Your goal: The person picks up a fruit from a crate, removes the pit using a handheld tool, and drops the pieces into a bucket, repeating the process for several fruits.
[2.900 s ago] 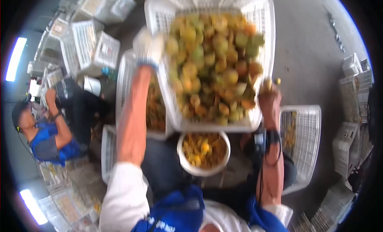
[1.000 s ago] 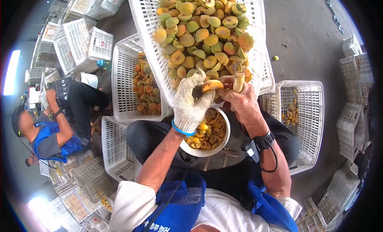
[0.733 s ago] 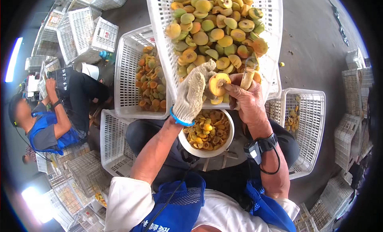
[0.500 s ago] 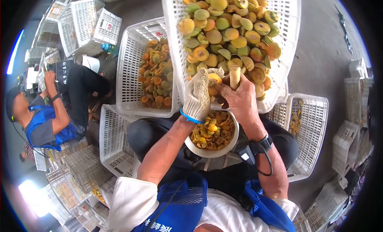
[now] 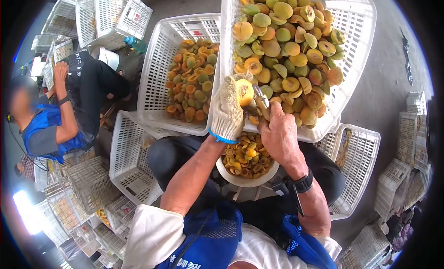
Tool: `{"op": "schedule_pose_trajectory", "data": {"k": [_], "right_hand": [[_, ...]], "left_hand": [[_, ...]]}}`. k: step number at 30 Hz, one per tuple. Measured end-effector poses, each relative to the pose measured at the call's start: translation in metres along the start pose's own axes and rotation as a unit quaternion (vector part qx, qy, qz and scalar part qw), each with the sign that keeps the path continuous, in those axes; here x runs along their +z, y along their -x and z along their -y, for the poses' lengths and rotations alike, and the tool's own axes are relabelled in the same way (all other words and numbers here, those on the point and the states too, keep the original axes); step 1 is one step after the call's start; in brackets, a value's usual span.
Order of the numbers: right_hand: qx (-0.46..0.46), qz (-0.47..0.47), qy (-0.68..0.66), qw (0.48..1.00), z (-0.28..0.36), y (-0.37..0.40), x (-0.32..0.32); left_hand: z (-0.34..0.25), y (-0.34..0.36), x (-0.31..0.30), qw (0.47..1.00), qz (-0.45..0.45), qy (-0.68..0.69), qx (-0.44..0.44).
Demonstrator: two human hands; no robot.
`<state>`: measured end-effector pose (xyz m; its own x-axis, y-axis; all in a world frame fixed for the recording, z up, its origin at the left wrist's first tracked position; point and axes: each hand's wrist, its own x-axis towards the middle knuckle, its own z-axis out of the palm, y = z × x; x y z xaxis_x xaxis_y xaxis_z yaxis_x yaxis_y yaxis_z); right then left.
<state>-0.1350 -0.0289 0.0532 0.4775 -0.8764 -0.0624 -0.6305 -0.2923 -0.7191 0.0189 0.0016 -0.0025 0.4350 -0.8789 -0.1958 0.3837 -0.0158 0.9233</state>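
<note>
My left hand (image 5: 227, 104), in a knitted glove with a blue cuff, grips a halved apricot (image 5: 244, 92), its cut face turned up. My bare right hand (image 5: 282, 137) is closed around a pitting tool (image 5: 262, 102) with a wooden handle and a rounded metal head. That metal head sits right beside the apricot. Under both hands, between my knees, a white bowl (image 5: 247, 181) holds scooped, yellow-orange apricot pieces (image 5: 245, 155). Just beyond my hands is a tilted white crate (image 5: 358, 26) of green and orange apricots (image 5: 291, 49), many of them cut.
On the left stands another crate (image 5: 155, 70) with apricot halves. White crates (image 5: 132, 162) (image 5: 358, 153) flank my knees. A person in a blue vest (image 5: 51, 134) sits at the far left near a white bucket (image 5: 108, 59). Stacked crates (image 5: 393, 185) line the right side.
The tool in my right hand has turned, its metal head now showing beside the apricot. The apricot's cut face has tipped further up. The view has shifted slightly.
</note>
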Motion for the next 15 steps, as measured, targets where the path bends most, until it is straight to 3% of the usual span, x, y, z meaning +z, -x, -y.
{"op": "schedule_pose_trajectory", "data": {"k": [1, 4, 6, 12, 15], "right_hand": [[0.013, 0.009, -0.001, 1.000, -0.001, 0.000, 0.001], [0.021, 0.010, 0.000, 1.000, -0.002, 0.000, 0.002], [0.022, 0.021, 0.021, 0.999, -0.001, 0.001, 0.000], [0.003, 0.011, -0.071, 0.997, -0.012, 0.004, 0.002], [-0.008, 0.012, -0.037, 0.999, -0.013, 0.006, 0.001]], "left_hand": [[0.001, 0.001, 0.000, 0.990, 0.013, -0.128, 0.064], [-0.004, 0.001, 0.001, 0.992, 0.091, -0.058, 0.063], [-0.003, 0.004, 0.010, 0.996, 0.078, -0.024, 0.043], [0.012, 0.002, 0.013, 0.971, 0.058, -0.169, 0.160], [0.004, 0.006, 0.016, 0.958, 0.062, -0.210, 0.186]]}}
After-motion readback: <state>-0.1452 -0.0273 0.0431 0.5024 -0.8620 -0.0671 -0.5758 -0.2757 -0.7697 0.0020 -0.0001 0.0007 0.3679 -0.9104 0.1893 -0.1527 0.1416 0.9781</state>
